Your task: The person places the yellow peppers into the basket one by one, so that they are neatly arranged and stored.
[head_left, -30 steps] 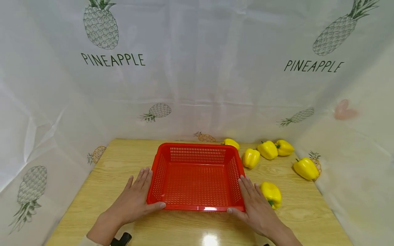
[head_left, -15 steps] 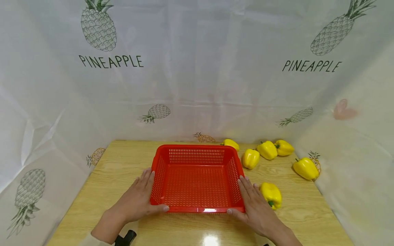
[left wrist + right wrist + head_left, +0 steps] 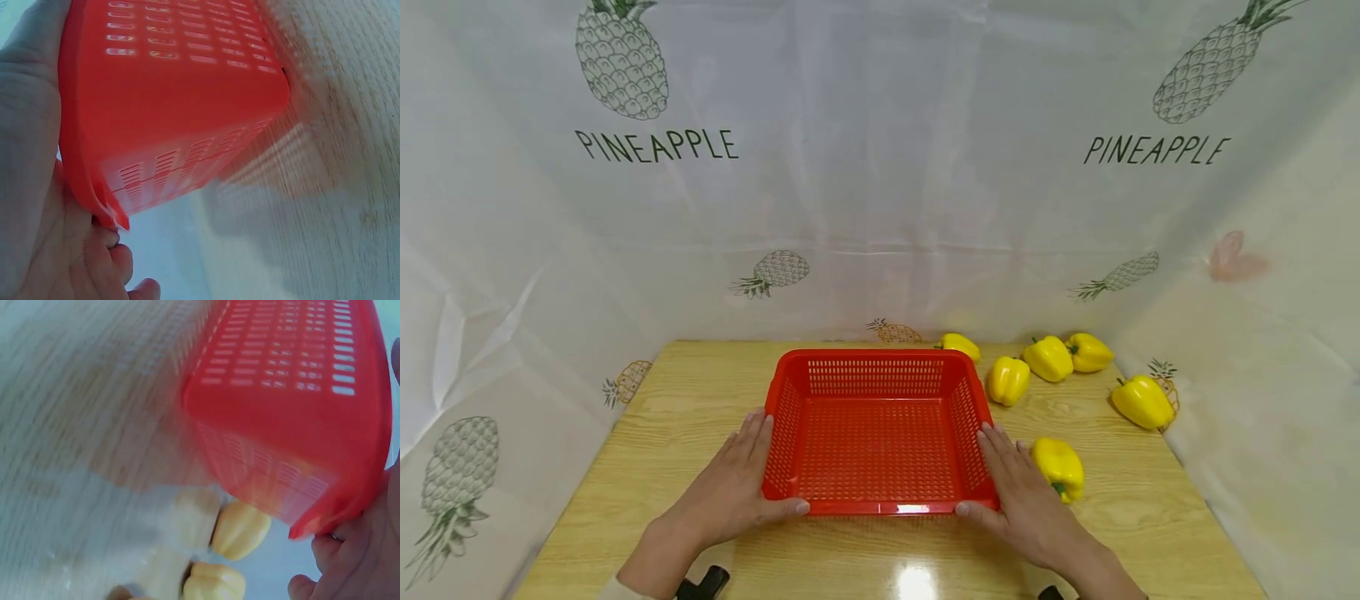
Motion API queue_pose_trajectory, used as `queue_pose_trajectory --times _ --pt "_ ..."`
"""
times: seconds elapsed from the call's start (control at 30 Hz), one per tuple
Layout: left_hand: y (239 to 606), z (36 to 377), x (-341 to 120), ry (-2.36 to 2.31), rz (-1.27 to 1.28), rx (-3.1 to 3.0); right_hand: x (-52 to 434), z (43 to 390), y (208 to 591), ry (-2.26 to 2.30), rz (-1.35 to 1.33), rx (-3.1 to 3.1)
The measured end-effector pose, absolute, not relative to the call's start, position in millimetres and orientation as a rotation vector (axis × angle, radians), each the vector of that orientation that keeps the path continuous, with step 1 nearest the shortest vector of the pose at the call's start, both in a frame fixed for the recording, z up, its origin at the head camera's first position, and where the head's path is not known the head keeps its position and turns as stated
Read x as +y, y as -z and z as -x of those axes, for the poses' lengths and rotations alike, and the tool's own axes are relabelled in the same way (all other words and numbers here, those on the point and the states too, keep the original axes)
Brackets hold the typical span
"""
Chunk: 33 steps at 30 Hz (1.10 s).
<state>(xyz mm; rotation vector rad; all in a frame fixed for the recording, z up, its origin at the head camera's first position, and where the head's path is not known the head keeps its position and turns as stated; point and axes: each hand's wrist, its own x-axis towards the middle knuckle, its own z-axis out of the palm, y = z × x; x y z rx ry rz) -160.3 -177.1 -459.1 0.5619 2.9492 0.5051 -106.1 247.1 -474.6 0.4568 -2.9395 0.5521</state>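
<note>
A red plastic basket with slotted walls sits on the wooden table, its inside bare. Along its left wall lie the straight fingers of my left hand, with the thumb across the front rim at the corner. My right hand mirrors this at the right wall, thumb on the front right corner. Close up in the left wrist view, the palm side meets the basket's rim. A yellow bell pepper lies just beyond my right hand's fingers.
More yellow bell peppers lie to the right: one beside the basket, one behind its far corner, a pair at the back, one by the right edge. A white pineapple-print curtain surrounds the wooden table.
My left hand has shifted slightly right, and the basket's left side with it. The right hand keeps its place on the basket. The head view has tilted a little.
</note>
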Motion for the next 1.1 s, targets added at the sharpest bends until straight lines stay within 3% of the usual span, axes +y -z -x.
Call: queue_pose_trajectory --times 0.17,0.43,0.87,1.1 --pt "459.6 161.3 -178.4 -0.507 -0.565 2.943 261.2 111.3 465.5 -0.572 -0.373 -2.863" --pt "456.3 160.6 -177.5 -0.517 -0.563 2.936 303.4 117.9 471.1 -0.256 -0.023 -2.676" --pt "457.9 160.4 -177.2 -0.547 -0.581 2.928 318.4 118.4 506.9 -0.035 0.072 -2.595" --pt "457.2 159.9 -177.4 -0.550 -0.568 2.931 331.1 122.0 504.2 -0.093 -0.067 -2.683"
